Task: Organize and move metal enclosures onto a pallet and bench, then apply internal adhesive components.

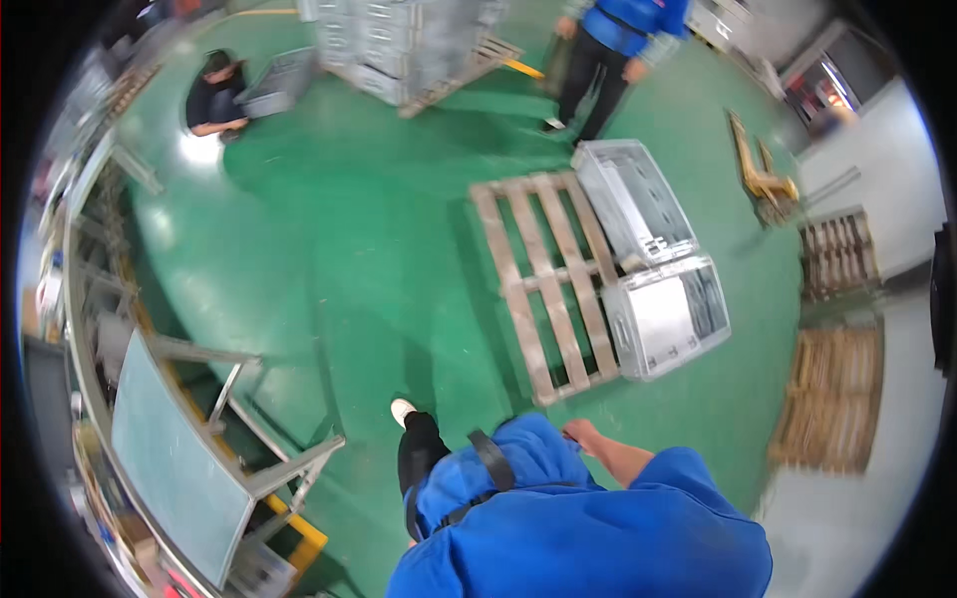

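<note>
My right hand (pixel 581 434) hangs in front of my right hip, beside my blue clothing (pixel 538 448). Its fingers look curled closed, and what they hold, if anything, is too blurred to make out. Ahead of that hand lies a wooden pallet (pixel 543 283) with bare slats. Two large grey box-like cases wrapped in clear film rest along its right side: a far case (pixel 623 189) and a near case (pixel 663 319). My left hand is hidden by my body and sleeve. A white shoe (pixel 402 411) of mine shows on the green floor.
A metal-framed workbench with a pale panel (pixel 179 458) runs along the left. Wrapped grey cases (pixel 399 50) stand stacked on a pallet at the back. One person (pixel 216 95) crouches far left; another (pixel 603 60) stands beyond the pallet. A yellow pallet jack (pixel 763 179) and stacked pallets (pixel 827 399) are right.
</note>
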`<state>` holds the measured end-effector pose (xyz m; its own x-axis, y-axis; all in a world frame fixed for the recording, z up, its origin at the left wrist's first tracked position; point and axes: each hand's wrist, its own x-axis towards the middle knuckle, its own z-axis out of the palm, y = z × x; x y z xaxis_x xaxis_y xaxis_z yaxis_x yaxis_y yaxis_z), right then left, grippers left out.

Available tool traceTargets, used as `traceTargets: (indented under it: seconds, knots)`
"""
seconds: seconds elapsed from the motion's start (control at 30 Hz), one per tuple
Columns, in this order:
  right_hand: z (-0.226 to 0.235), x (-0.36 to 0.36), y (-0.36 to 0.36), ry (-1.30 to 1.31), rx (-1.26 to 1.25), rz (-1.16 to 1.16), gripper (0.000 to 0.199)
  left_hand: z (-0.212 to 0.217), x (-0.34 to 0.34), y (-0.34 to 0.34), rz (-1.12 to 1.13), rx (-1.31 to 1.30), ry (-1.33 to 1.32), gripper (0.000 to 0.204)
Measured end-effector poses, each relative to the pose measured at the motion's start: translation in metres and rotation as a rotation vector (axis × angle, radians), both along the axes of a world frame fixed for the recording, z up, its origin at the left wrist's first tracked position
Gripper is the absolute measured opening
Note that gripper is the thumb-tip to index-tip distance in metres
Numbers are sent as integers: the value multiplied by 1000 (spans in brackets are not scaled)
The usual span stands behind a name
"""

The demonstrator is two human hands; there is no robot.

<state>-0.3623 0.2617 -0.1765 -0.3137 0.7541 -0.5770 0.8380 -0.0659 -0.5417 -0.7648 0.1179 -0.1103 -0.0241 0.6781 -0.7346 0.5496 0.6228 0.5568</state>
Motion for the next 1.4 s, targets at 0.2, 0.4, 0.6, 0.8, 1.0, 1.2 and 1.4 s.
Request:
traceTargets:
  seconds: [0.2,0.4,0.6,0.8,1.0,1.2,1.4]
  knots:
    - [8,-105,-65,49,-272,-1024,28,7,-113,62,-272,-56,5,45]
    - [45,-151,-57,40,-262,-1104,33,10,-156,88,-376,-109,14,45]
    - [30,-158,-21,132,-157,-1126,30,9,-161,102,-429,-127,7,46]
    - [24,-158,11,94,-263,-1112,26,11,-166,105,-436,-142,11,46]
    - [16,-164,37,151,-111,-1083,24,14,-167,103,-428,-153,19,47]
    - [21,-165,51,175,-82,-963,21,14,-165,106,-443,-164,22,48]
    - [30,-166,50,148,-83,-990,23,13,-163,112,-471,-172,23,48]
